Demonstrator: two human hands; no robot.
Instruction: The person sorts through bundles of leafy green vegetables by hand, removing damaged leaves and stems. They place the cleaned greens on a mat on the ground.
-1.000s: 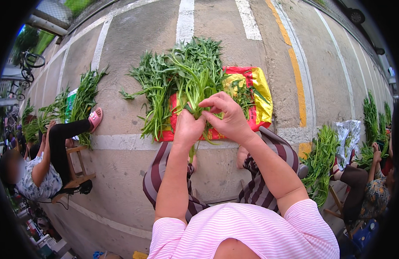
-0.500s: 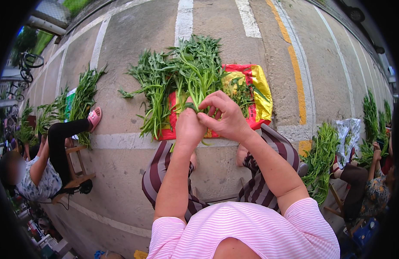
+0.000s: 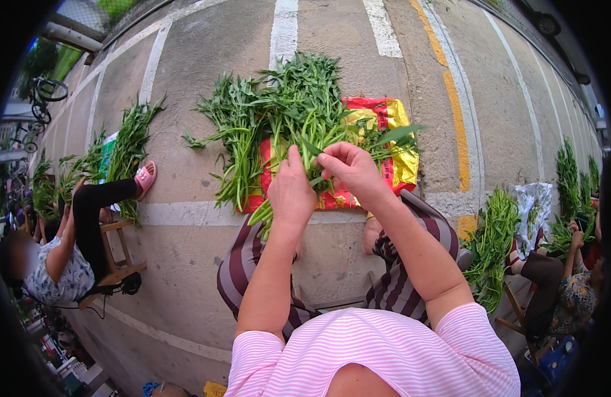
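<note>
My left hand point(image 3: 291, 192) is closed round a bunch of water spinach point(image 3: 262, 217), whose cut stems stick out below the palm. Close by on the right, my right hand point(image 3: 355, 173) pinches a long water spinach leaf point(image 3: 310, 147) between thumb and fingertips. Past the hands lie two heaps, a left pile of water spinach point(image 3: 236, 126) and a middle pile point(image 3: 308, 83), with leaves pointing away from me. Under them spreads a red and yellow plastic sack point(image 3: 403, 169). Loose leaves point(image 3: 399, 135) lie across its right part.
My striped trouser legs point(image 3: 418, 228) flank the sack. At left, a person in black trousers point(image 3: 100, 208) sits on a wooden stool point(image 3: 123, 274) beside more greens point(image 3: 133, 135). To the right lie another heap of greens point(image 3: 492, 245), a silvery sheet point(image 3: 533, 205) and a second seated person point(image 3: 573, 291).
The hands have moved slightly apart, and the left has turned. The bunch's stems now show below the left hand, and a leafy sprig appears over the sack's right side.
</note>
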